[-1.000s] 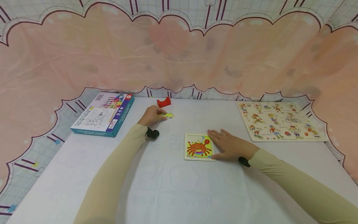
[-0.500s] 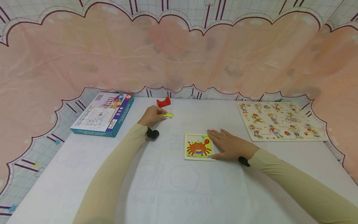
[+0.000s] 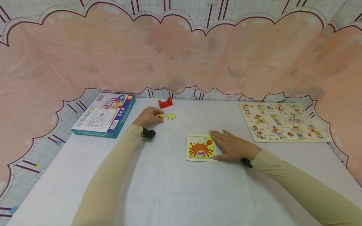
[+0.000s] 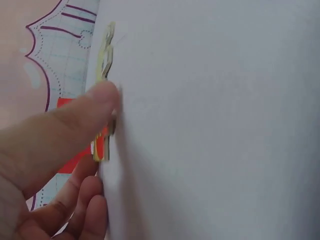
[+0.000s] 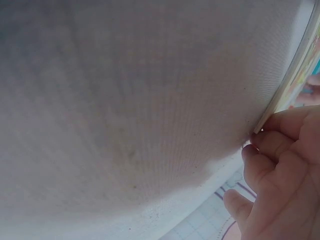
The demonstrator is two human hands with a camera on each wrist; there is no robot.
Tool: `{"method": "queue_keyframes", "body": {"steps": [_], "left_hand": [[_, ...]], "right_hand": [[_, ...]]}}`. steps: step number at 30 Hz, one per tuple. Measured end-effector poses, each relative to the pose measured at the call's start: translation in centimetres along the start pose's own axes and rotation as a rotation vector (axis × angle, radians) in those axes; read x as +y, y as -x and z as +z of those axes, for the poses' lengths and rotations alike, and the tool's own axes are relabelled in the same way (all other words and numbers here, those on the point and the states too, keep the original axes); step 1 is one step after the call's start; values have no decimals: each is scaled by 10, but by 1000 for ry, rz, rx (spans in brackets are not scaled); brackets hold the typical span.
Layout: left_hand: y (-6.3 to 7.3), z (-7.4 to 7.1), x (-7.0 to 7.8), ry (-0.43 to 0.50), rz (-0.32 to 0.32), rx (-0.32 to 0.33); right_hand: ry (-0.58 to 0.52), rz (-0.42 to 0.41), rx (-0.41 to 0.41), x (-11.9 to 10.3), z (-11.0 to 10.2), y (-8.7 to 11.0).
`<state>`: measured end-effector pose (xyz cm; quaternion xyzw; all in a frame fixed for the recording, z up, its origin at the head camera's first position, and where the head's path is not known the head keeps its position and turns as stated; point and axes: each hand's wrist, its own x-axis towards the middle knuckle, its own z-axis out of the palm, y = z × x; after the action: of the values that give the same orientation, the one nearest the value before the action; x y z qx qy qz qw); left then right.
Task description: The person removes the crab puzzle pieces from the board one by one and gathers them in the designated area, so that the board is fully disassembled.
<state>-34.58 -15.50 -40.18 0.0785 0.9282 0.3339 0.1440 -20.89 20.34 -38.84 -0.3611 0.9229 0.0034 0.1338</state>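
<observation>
In the head view, my left hand [image 3: 149, 116] is at the back of the table, its thumb and index finger spread around a small red-and-yellow puzzle piece [image 3: 161, 116]. A yellow puzzle piece [image 3: 171, 116] lies just right of it. The left wrist view has the thumb covering the middle of these flat pieces [image 4: 102, 145]. My right hand [image 3: 233, 146] rests on the table with extended fingers, touching the right edge of a square crab puzzle [image 3: 201, 150] in a pale wooden frame. In the right wrist view, the fingers lie against the frame's edge [image 5: 287, 95].
A red curved block [image 3: 165, 103] stands behind the left hand. A teal-edged toy box [image 3: 104, 116] lies at the back left. A wooden board with figure pieces [image 3: 284, 122] lies at the back right. A patterned cloth [image 3: 181, 62] hangs behind the table.
My left hand has drawn slightly left and its thumb and index finger have parted, uncovering the red-and-yellow piece. My right hand and the crab puzzle have stayed in place.
</observation>
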Motion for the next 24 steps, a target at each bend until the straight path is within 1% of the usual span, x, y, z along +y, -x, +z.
{"method": "queue_keyframes", "body": {"steps": [5, 14, 24], "left_hand": [[2, -3, -3, 7, -17, 7], [6, -2, -5, 48, -66, 16], [8, -1, -4, 41, -36, 21]], "right_hand": [[-13, 9, -7, -1, -1, 0], [-14, 5, -3, -2, -2, 1], [-8, 11, -5, -2, -2, 1]]}}
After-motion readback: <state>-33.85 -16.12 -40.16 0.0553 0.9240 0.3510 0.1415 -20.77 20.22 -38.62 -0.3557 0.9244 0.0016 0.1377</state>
